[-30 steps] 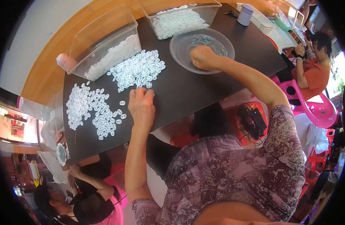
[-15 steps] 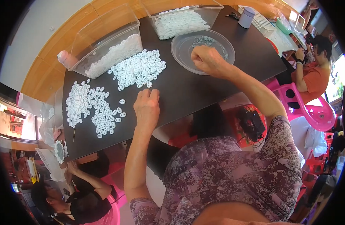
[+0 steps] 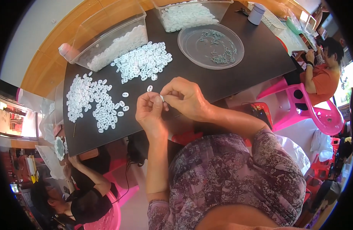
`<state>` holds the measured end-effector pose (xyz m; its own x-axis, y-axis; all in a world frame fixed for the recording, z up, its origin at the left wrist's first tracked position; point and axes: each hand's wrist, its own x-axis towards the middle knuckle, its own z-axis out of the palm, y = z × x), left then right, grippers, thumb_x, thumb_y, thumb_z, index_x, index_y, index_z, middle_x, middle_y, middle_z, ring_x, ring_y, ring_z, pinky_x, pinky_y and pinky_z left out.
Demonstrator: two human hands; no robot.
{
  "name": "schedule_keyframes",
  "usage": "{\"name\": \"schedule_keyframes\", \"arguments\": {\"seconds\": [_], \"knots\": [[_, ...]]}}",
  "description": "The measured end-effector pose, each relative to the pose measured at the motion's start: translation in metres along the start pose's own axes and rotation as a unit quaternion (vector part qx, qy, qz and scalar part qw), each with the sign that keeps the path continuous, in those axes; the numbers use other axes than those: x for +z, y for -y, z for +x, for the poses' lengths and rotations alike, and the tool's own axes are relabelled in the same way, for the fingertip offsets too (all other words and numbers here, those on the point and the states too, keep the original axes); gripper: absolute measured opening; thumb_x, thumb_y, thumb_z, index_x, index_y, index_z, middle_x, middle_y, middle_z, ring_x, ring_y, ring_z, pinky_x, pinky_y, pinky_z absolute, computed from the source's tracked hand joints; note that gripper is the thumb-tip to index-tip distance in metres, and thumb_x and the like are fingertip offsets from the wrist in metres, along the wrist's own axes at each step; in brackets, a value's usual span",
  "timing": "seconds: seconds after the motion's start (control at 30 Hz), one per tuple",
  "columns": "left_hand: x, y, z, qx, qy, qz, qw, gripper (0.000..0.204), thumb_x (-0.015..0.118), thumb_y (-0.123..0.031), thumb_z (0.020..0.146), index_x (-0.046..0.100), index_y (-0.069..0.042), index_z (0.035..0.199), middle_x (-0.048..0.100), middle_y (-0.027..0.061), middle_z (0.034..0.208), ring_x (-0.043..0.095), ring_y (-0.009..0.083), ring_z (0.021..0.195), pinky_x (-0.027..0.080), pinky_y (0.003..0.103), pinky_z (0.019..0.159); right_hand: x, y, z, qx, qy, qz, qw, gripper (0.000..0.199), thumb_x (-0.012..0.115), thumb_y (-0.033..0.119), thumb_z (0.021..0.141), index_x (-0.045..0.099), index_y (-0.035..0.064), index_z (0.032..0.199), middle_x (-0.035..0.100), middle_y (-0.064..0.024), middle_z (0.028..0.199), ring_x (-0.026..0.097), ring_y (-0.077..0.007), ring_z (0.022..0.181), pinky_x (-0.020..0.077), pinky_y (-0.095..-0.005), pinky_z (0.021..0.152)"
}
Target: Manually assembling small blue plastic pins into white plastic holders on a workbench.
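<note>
Close together above the near edge of the table, both of my hands are pinched. My left hand has a small white oval piece between thumb and fingers. From the right, the fingertips of my right hand meet at that piece; whatever they grip is hidden. Just beyond the fingers lies a single white oval piece with dark marks. A heap of such white pieces is farther back, and looser piles spread to the left. Small grey-green slender bits lie in a shallow round clear tray.
Two clear plastic bins, one at the back left and one at the back middle, hold white pieces. A lilac cup stands at the back right. People sit at the lower left and far right.
My right hand has come from over the round tray to meet my left hand near the table's edge. A small white piece now shows between the fingers. The view has shifted slightly.
</note>
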<state>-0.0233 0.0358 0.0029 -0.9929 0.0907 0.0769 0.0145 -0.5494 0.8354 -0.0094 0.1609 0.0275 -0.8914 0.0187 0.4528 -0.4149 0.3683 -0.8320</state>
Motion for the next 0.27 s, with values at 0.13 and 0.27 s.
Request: {"name": "schedule_keyframes", "arguments": {"seconds": [0.13,0.27], "knots": [[0.005,0.009,-0.007,0.049,-0.044,0.054,0.996,0.008,0.056,-0.001,0.087,0.054,0.001,0.094,0.058,0.0052,0.078,0.053,0.0097,0.063,0.043,0.022,0.057,0.012,-0.005,-0.003,-0.021,-0.029,-0.015,0.999,0.010,0.063,-0.001,0.075,0.063,0.0021,0.085,0.052,-0.0042,0.073,0.053,-0.0098,0.060,0.0434,-0.0241,0.054],[-0.002,0.012,-0.013,0.022,-0.053,0.067,0.996,0.024,0.055,-0.003,0.089,0.054,0.004,0.112,0.061,0.0076,0.084,0.055,0.0110,0.068,0.045,0.021,0.066,0.014,-0.006,-0.006,0.008,-0.027,-0.011,1.000,0.010,0.061,-0.001,0.077,0.063,0.0020,0.087,0.054,-0.0054,0.076,0.055,-0.0115,0.060,0.0446,-0.0248,0.055]]}}
